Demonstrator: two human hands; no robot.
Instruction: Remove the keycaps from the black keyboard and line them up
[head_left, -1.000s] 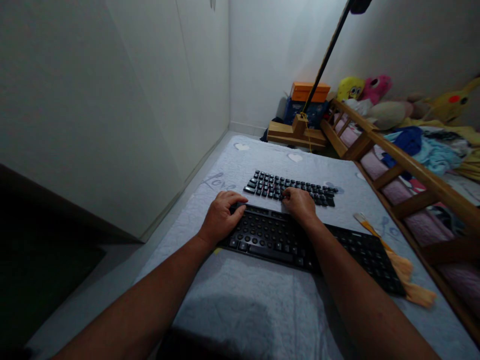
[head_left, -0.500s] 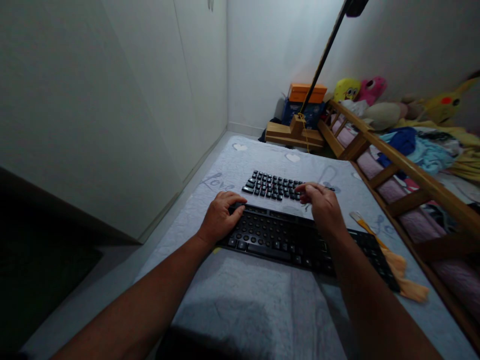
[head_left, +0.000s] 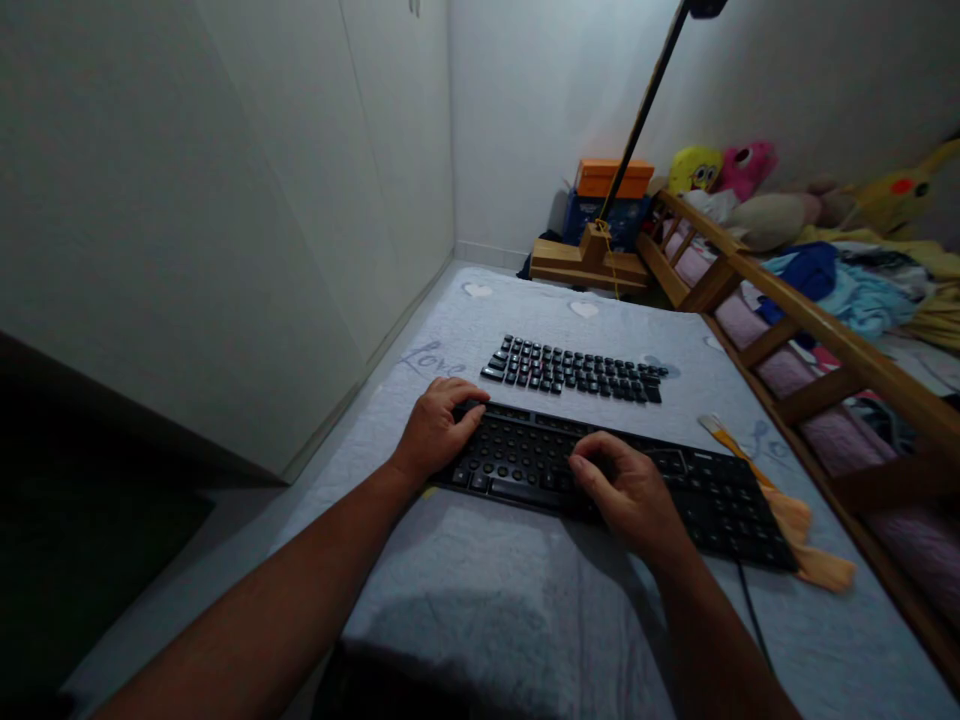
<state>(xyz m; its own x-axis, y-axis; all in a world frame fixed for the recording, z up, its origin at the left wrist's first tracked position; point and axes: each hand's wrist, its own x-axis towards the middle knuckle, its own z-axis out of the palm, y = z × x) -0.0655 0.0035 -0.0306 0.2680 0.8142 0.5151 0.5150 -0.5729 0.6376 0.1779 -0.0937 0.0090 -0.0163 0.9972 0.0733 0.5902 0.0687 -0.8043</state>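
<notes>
A black keyboard (head_left: 517, 492), many of its keys off and the round key seats bare, lies across the bed. My left hand (head_left: 441, 425) is closed on its upper left corner, thumb on top. Over the middle of the keyboard, my right hand (head_left: 619, 490) is closed in a pinch with thumb and forefinger together; whatever is between the fingertips is hidden. Loose black keycaps (head_left: 566, 370) lie in rows just beyond the keyboard. The number pad at the right end still carries keys.
A brush (head_left: 718, 432) and an orange cloth (head_left: 825, 567) lie at the keyboard's right end, partly under it. A cable (head_left: 752, 610) runs from its near edge. A wooden bed rail (head_left: 810, 330) borders the right side, a white cabinet (head_left: 300, 200) the left.
My right hand has come back from the rows of loose keycaps to the middle of the keyboard, its fingertips low over the bare key seats. The left hand keeps its place on the corner.
</notes>
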